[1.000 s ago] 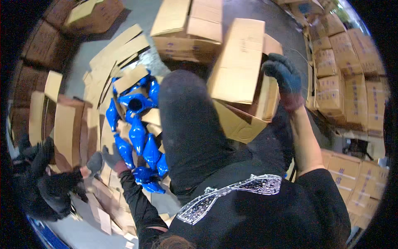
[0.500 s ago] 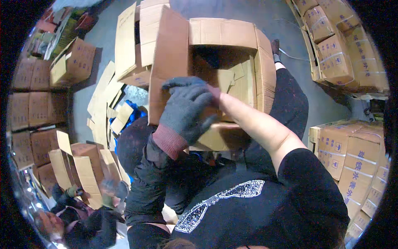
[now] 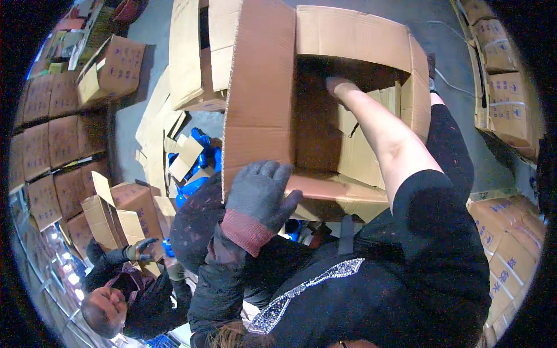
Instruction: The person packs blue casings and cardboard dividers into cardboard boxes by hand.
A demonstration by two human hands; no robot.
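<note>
A: Quick check: where's the R hand (image 3: 329, 81)?
B: Deep in the open box (image 3: 351, 30), in shadow toward its far L corner. Fingers hidden, so can't tell if it's grasping anything.
A: And the L hand (image 3: 258, 191)?
B: At the open box's near L corner, laid over the near end of the L flap (image 3: 258, 95), fingers together, thumb out to the side. Looks rested on, not clenched.
A: Tips for the reach?
B: IMO press w/ that L hand so the box doesn't tip or slide, and hold the flap folded out, clear of the R forearm (image 3: 380, 127). Don't lean on the box's edge; board prob. buckles. Feel along inside, b/c shadow hides a lot.
A: Materials?
B: Open box = matte brown corrugated board, w/ a ribbed cut edge on the L flap. Pale inner panel (image 3: 358, 159) inside it. The glove's dark grey, fabric-looking, w/ a maroon cuff (image 3: 249, 233).
A: Stuff around?
B: Left of the open box: blue pieces (image 3: 201, 145), glossy and curved, w/ flat cardboard strips (image 3: 154, 116) beside them. Well right of it: strapped cartons (image 3: 512, 110), square-edged.
</note>
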